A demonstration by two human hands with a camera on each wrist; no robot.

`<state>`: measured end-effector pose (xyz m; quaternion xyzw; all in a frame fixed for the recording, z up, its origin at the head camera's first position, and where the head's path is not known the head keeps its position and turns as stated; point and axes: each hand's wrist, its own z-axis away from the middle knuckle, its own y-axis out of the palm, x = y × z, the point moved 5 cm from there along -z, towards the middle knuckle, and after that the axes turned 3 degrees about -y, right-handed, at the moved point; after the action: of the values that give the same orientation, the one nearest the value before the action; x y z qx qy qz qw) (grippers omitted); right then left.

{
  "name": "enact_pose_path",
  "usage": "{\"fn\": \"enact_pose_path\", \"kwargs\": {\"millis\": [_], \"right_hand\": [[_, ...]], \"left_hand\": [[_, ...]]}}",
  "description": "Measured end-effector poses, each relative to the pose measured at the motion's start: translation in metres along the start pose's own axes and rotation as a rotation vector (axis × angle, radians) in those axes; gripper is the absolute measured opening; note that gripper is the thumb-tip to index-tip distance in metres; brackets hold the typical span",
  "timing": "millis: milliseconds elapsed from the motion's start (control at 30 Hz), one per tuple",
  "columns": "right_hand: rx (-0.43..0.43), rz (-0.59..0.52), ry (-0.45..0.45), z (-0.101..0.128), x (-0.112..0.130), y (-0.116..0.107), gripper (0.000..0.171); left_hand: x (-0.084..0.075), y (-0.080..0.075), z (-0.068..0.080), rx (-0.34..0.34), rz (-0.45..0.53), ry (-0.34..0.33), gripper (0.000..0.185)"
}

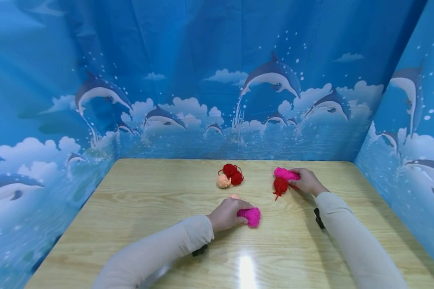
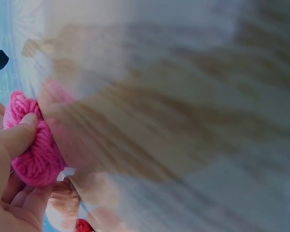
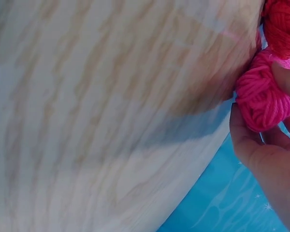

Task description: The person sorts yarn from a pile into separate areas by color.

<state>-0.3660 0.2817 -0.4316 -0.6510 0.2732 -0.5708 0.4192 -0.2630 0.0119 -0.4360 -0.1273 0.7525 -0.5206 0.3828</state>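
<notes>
Both of your hands hold pink yarn; two balls wait untouched at the far middle.

Your left hand point(image 1: 227, 213) curls round a magenta yarn ball point(image 1: 251, 216) near the middle of the wooden table point(image 1: 137, 208), with something peach point(image 1: 235, 197) just behind the knuckles. Your right hand point(image 1: 306, 181) pinches a pink yarn ball point(image 1: 285, 174) further right, a red yarn ball point(image 1: 280, 186) touching it. The dark red yarn ball point(image 1: 233, 174) and small peach yarn ball point(image 1: 224, 181) lie together, apart from both hands, so I judge the handling about midway.
</notes>
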Motion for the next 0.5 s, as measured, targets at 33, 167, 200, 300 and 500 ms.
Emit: {"fn": "enact_pose_path", "kwargs": {"millis": [33, 167, 200, 300, 500], "right_hand": [[-0.005, 0.004, 0.002, 0.0, 0.0, -0.001, 0.047], [-0.02, 0.008, 0.01, 0.002, 0.002, -0.004, 0.045], [-0.026, 0.007, 0.013, 0.002, 0.002, -0.005, 0.045], [-0.036, 0.006, 0.02, 0.005, 0.004, -0.01, 0.044], [-0.07, 0.027, 0.024, 0.011, 0.008, -0.02, 0.044]], "left_hand": [[0.0, 0.0, 0.0, -0.003, 0.006, 0.0, 0.043], [-0.001, 0.0, 0.0, -0.013, 0.025, -0.002, 0.043], [0.0, 0.0, -0.001, -0.015, 0.029, -0.004, 0.042], [0.001, 0.001, -0.001, -0.015, 0.039, -0.013, 0.043], [0.003, 0.002, -0.001, -0.003, 0.041, -0.029, 0.043]]}}
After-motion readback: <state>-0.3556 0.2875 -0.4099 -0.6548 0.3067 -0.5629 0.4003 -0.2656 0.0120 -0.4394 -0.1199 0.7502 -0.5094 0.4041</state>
